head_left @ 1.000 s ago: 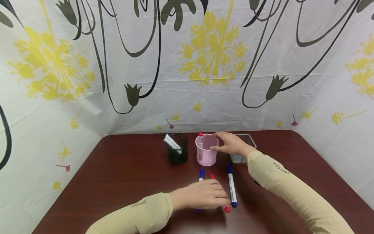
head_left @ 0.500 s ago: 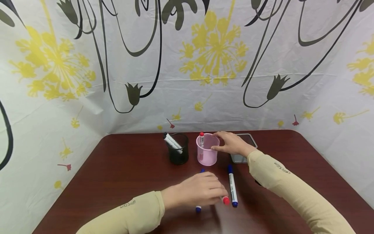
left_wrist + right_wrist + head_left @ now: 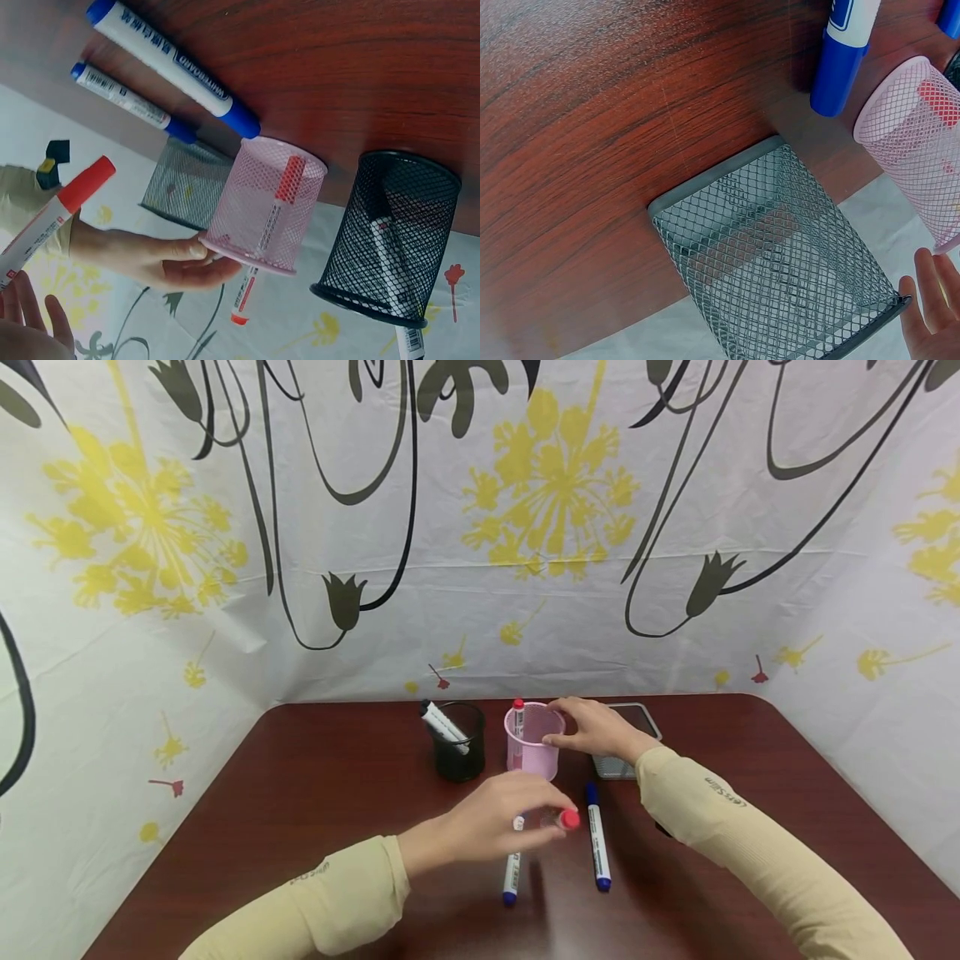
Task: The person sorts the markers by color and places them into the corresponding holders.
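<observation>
My left hand (image 3: 498, 817) pinches a red-capped whiteboard marker (image 3: 45, 221) above the table, its red end pointing right in the head view. My right hand (image 3: 596, 728) holds the rim of a pink mesh pen cup (image 3: 536, 760), thumb on the near side and fingers at the far side. One red marker (image 3: 518, 718) stands inside that cup. Below the left hand lies a blue marker (image 3: 512, 877), partly hidden by the fingers. A second blue marker (image 3: 597, 847) lies to its right.
Left of the pink cup stands a black mesh pen cup (image 3: 459, 764) with black-capped markers (image 3: 446, 723) leaning in it. A grey mesh holder (image 3: 772, 255) sits behind the right wrist. Patterned white cloth (image 3: 450, 568) hangs behind the brown table (image 3: 337, 785).
My left hand has lifted the red marker off the table and carried it up toward the pink cup, uncovering more of the blue marker. The right hand stays at the cup.
</observation>
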